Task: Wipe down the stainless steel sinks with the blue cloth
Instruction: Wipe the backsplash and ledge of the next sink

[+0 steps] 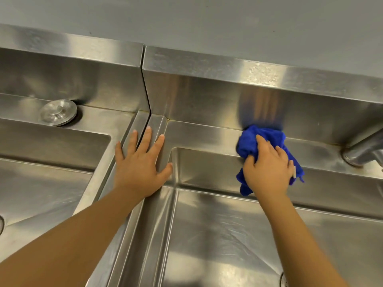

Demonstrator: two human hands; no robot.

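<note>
Two stainless steel sinks stand side by side: the left sink [62,146] and the right sink [207,172]. My right hand [267,170] grips a bunched blue cloth [261,137] and presses it on the back ledge of the right sink, where the ledge meets the backsplash. Part of the cloth hangs over the basin's back wall. My left hand [141,162] lies flat, fingers spread, on the divider rims between the two sinks, holding nothing.
A round metal drain plug [58,112] sits on the left sink's back ledge. A metal faucet base [360,151] rises at the right edge. The steel backsplash [207,96] runs behind both sinks, under a grey wall. A drain edge [283,278] shows in the right basin.
</note>
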